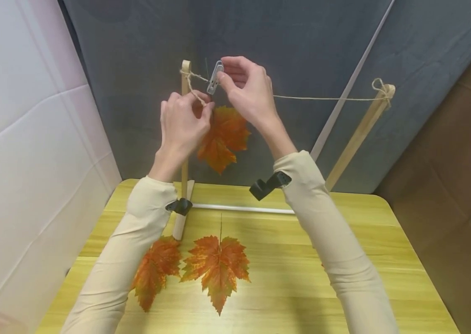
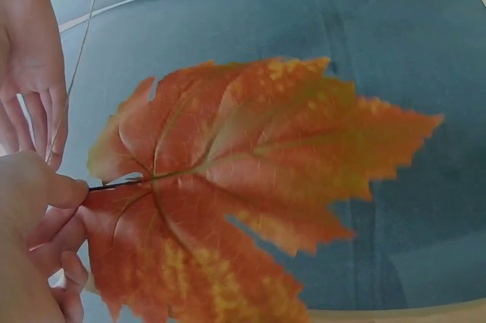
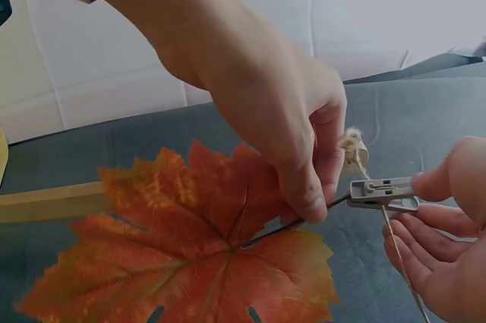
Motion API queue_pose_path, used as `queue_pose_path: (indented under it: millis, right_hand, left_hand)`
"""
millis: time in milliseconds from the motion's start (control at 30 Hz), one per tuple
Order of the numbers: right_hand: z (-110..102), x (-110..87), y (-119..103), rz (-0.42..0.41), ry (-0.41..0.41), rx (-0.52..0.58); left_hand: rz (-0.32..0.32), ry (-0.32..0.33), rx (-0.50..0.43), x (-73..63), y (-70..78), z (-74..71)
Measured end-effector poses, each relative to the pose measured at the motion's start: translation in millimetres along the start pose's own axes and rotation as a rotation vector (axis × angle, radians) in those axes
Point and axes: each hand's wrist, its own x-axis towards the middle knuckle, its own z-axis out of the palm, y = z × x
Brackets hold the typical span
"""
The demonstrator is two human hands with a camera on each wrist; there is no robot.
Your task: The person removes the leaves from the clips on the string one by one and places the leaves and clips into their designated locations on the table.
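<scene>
My left hand (image 1: pixel 182 121) pinches the thin dark stem of an orange maple leaf (image 1: pixel 226 132) between thumb and fingers. The leaf hangs below that hand and fills much of the left wrist view. With thumb and fingers, my right hand (image 1: pixel 254 90) grips a grey clothespin (image 3: pixel 383 188) by its handle end. In the right wrist view the clothespin sits at the twine (image 3: pixel 405 262), its jaws toward the left hand and the leaf's stem running up to them. The twine (image 1: pixel 323 98) stretches between two wooden posts, tied at each top.
The left post (image 1: pixel 186 83) stands close behind my left hand, the right post (image 1: pixel 360 137) farther off. A white rod (image 1: pixel 241 208) runs along the base. Two more maple leaves, one in the middle (image 1: pixel 219 269) and one beside my left sleeve (image 1: pixel 156 269), lie on the wooden table (image 1: pixel 277 287).
</scene>
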Motion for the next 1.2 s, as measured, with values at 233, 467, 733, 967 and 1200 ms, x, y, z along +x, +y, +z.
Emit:
queue_pose_path:
  millis: [233, 467, 733, 967, 1200]
  right_hand:
    - [-0.2, -0.6, 3.2, -0.024, 0.02, -0.019]
    - [-2.4, -4.7, 6.7, -0.043, 0.04, -0.036]
    - [-10.2, -8.9, 9.1, -0.07, 0.09, -0.012]
    - [-14.8, -14.9, 10.3, -0.122, 0.183, 0.016]
    - [-16.5, -23.0, 5.4, -0.185, 0.266, 0.095]
  left_hand:
    - [0.007, -0.017, -0.006, -2.3, 1.3, 2.9]
    - [0.002, -0.037, -0.006, -5.0, 2.9, 7.6]
    - [0.002, -0.049, -0.013, -8.9, 3.4, 10.1]
    - [0.004, -0.064, -0.042, -20.1, -1.4, 13.7]
    - [0.029, -0.051, -0.056, -29.7, -6.3, 21.3]
